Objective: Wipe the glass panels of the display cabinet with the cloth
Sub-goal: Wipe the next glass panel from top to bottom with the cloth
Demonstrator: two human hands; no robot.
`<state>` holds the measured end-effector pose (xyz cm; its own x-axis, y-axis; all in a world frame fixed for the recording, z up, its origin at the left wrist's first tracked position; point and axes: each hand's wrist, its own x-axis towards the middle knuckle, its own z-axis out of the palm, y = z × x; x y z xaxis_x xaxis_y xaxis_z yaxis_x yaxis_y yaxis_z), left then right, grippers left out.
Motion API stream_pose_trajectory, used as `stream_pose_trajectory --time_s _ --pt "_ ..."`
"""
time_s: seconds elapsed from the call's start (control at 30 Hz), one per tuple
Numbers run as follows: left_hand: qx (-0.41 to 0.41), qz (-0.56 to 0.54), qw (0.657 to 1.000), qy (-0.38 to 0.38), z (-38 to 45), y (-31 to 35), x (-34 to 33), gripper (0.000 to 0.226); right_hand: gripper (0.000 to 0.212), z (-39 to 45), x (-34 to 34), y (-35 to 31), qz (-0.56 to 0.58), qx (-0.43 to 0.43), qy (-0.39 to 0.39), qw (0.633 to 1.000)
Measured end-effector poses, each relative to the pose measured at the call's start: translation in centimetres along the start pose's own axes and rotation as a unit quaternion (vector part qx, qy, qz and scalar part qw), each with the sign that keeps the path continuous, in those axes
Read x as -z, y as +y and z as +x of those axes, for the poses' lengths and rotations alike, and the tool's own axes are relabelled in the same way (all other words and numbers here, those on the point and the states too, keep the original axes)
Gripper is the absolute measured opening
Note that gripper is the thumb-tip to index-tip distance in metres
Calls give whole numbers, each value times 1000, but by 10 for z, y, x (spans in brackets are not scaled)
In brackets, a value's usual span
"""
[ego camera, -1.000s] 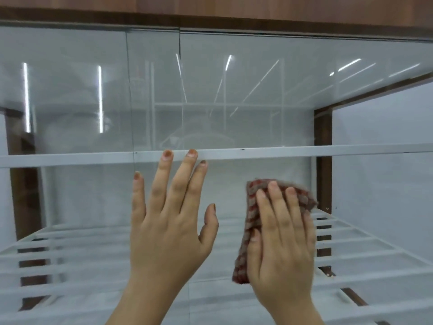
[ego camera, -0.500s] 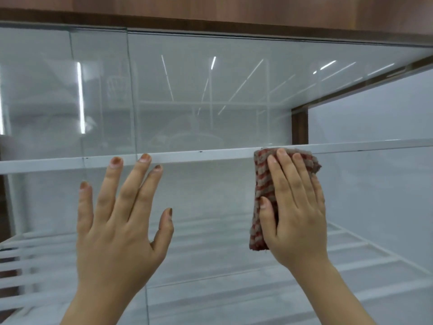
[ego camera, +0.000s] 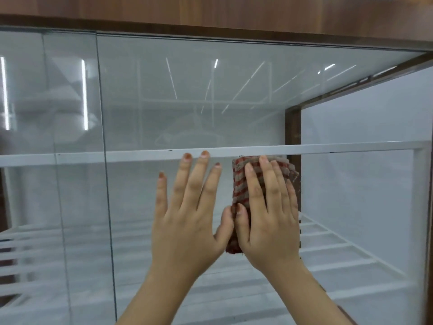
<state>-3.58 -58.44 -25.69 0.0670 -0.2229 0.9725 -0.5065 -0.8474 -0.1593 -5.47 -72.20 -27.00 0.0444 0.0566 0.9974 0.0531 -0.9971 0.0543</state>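
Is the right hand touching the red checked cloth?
Touching. The head view shows the right hand lying flat on the red checked cloth, its straight fingers covering most of it.

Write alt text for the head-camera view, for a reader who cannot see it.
A person's right hand presses a folded red-and-grey checked cloth flat against a glass panel of a display cabinet, just below a white shelf rail. The left hand rests open on the glass beside it, fingers spread. White slatted shelves show behind the glass.
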Motion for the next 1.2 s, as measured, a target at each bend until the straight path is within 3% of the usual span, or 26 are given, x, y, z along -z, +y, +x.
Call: stream_pose_trajectory --time_s 0.2,0.5,0.77,1.2 --pt "13 1 1000 -2 5 9 -12 60 54 15 6 22 13 32 -18 999" --pt "11 25 999 24 3 10 -19 61 54 -16 21 84 -12 -35 3 999" --pt "9 36 999 25 1 9 -18 61 55 -6 14 52 -2 61 -39 997" --pt "25 16 999 32 3 13 -16 60 55 -9 33 135 -7 -35 0 999"
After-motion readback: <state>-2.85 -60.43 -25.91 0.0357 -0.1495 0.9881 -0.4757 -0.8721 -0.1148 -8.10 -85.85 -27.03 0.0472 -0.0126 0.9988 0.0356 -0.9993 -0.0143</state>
